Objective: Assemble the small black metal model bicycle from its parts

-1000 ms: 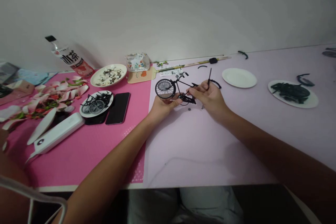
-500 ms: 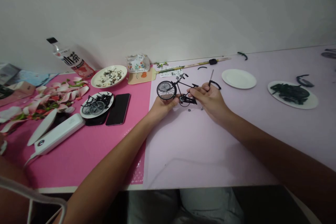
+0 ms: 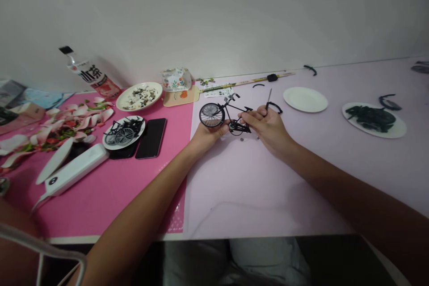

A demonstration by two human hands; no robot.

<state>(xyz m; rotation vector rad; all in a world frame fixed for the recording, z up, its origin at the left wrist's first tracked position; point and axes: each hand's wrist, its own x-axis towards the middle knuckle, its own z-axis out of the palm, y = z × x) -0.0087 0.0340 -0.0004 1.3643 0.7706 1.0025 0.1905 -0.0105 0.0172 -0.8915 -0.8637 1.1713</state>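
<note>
A black model bicycle (image 3: 232, 125) is held just above the pale lilac tabletop, its spoked front wheel to the left and no rear wheel visible on it. My left hand (image 3: 207, 137) is closed around its lower front, thumb by the pedals, below the wheel. My right hand (image 3: 268, 126) pinches the rear of the frame. A thin metal shaft with a dark base, like a small screwdriver (image 3: 269, 98), sticks up from between the right fingers. Just behind that hand lies a curved black part (image 3: 276, 107). A tiny dark piece (image 3: 241, 140) rests below the bicycle.
Leftward are a plate of black bicycle parts (image 3: 140, 139), a phone (image 3: 161, 138), a white device (image 3: 78, 167), petals (image 3: 83, 123), a bowl (image 3: 120, 103) and a bottle (image 3: 97, 78). Rightward stand a white plate (image 3: 304, 99) and a plate of dark pieces (image 3: 398, 130). A stick (image 3: 248, 82) lies behind.
The view has shifted very slightly. Both hands keep their grip, and the bicycle and the thin tool stay almost where they were.
</note>
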